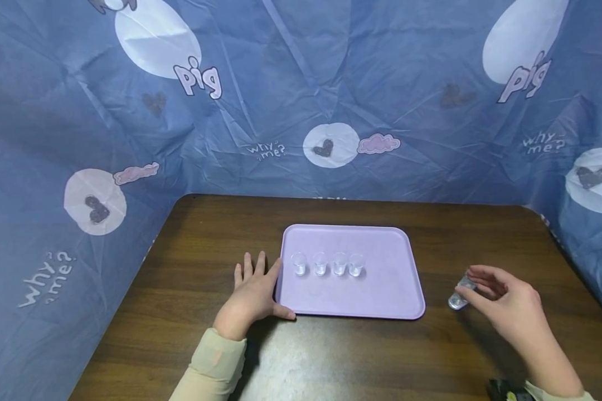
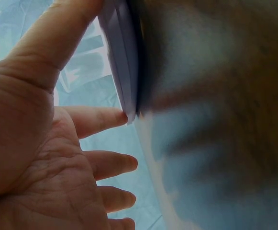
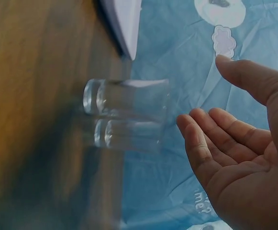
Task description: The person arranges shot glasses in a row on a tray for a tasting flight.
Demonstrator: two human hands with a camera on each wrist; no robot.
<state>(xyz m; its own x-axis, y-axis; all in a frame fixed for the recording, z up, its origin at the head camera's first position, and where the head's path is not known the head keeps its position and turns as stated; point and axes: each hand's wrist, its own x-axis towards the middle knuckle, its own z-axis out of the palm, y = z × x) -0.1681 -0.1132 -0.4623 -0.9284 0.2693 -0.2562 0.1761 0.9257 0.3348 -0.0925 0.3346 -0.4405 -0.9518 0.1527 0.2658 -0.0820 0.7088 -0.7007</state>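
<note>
My left hand [image 1: 251,298] rests at the left edge of a lilac tray [image 1: 386,278], fingers spread, with the thumb at its near corner. In the left wrist view the thumb and index finger touch the tray's rim [image 2: 121,57]. A row of several small clear shot glasses [image 1: 339,264] stands on the tray. To the right of the tray, my right hand [image 1: 514,303] hovers beside two more shot glasses [image 1: 458,301] standing on the table. The right wrist view shows a gap between its loosely bent fingers and the nearer shot glass [image 3: 134,99].
The brown wooden table [image 1: 361,356] has rounded far corners. A blue printed cloth [image 1: 291,100] hangs behind it and along both sides. A small black object [image 1: 506,390] lies by the right wrist at the bottom edge of the head view.
</note>
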